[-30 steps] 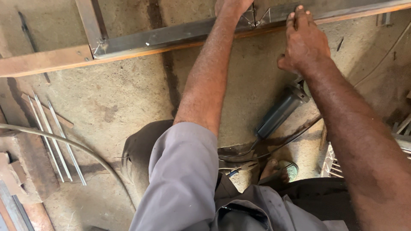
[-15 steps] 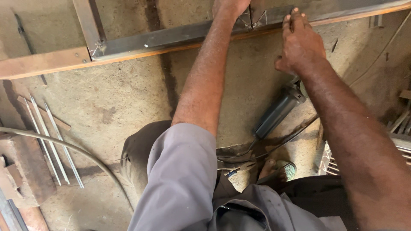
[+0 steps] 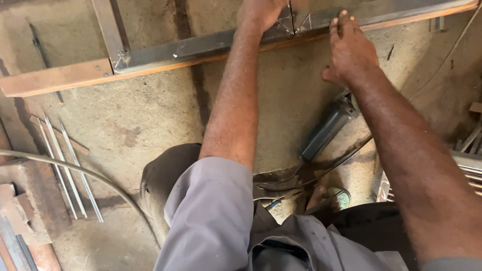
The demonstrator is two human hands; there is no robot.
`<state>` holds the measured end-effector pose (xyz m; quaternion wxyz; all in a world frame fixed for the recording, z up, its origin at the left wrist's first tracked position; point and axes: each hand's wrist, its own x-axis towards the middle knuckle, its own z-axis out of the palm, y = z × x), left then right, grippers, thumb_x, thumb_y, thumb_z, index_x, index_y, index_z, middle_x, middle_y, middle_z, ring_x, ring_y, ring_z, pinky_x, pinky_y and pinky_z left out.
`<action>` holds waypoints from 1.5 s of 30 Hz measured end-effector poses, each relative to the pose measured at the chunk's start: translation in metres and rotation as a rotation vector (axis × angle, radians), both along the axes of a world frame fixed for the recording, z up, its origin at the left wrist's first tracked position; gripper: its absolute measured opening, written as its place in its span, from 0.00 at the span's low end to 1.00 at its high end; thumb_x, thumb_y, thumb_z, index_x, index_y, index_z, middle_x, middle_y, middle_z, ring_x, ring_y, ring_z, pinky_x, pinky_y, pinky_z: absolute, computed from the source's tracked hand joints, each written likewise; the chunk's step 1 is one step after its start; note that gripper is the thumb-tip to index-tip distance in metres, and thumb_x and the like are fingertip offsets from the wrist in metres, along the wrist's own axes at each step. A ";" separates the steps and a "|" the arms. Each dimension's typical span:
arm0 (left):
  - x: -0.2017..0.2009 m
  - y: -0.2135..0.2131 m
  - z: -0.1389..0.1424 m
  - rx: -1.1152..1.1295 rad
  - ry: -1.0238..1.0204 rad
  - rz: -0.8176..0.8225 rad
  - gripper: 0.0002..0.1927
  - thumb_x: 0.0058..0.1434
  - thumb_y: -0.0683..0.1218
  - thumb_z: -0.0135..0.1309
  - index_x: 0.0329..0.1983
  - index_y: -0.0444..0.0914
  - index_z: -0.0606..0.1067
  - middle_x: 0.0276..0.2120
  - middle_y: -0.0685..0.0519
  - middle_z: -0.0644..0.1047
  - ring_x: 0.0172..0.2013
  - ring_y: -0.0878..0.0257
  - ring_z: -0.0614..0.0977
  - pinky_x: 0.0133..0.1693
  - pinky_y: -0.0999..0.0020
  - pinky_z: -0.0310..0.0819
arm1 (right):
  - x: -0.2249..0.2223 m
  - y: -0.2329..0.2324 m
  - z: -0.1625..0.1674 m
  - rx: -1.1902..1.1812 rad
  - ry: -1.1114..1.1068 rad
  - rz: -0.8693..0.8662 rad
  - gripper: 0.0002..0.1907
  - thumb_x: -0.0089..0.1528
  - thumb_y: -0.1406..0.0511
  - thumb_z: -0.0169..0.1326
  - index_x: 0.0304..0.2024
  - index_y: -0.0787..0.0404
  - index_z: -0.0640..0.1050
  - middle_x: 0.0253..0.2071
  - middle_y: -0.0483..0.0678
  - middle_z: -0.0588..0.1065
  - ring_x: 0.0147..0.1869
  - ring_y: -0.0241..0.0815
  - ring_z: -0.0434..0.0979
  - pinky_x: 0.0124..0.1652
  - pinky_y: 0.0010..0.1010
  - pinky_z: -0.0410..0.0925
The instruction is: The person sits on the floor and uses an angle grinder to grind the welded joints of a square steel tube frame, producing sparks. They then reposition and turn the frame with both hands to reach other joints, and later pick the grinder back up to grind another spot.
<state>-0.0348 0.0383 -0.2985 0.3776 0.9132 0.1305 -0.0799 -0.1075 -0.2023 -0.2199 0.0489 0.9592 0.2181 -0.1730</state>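
Nearest, a grey-bodied angle grinder (image 3: 329,128) lies on the dusty concrete floor (image 3: 150,115). Beyond it, the right hand (image 3: 350,47) rests flat, fingers spread, on the long grey steel frame bar (image 3: 201,49); the left hand (image 3: 259,11) presses the same bar (its grip partly cut off).

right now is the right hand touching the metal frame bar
Touching. The head view shows the right hand palm down, its fingertips resting on the metal frame bar, with no gap visible.
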 end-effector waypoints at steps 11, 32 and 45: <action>-0.009 0.000 -0.006 0.031 0.044 -0.085 0.39 0.44 0.74 0.63 0.49 0.44 0.79 0.44 0.50 0.83 0.49 0.52 0.83 0.50 0.54 0.75 | 0.000 -0.003 -0.007 0.016 -0.014 0.008 0.64 0.45 0.58 0.73 0.77 0.69 0.55 0.79 0.63 0.49 0.80 0.61 0.52 0.69 0.45 0.61; -0.026 -0.021 0.037 0.109 0.138 0.037 0.39 0.47 0.67 0.68 0.55 0.41 0.74 0.51 0.47 0.79 0.56 0.49 0.78 0.62 0.35 0.55 | -0.201 -0.018 0.132 0.025 0.870 0.028 0.43 0.60 0.65 0.57 0.74 0.58 0.53 0.64 0.56 0.65 0.52 0.50 0.78 0.56 0.40 0.72; -0.067 -0.048 0.032 0.375 -0.133 0.018 0.48 0.61 0.69 0.57 0.71 0.31 0.59 0.59 0.41 0.75 0.62 0.41 0.71 0.66 0.30 0.45 | -0.194 -0.039 0.135 0.019 0.498 -0.013 0.44 0.59 0.56 0.61 0.73 0.58 0.58 0.57 0.57 0.72 0.59 0.57 0.74 0.56 0.45 0.71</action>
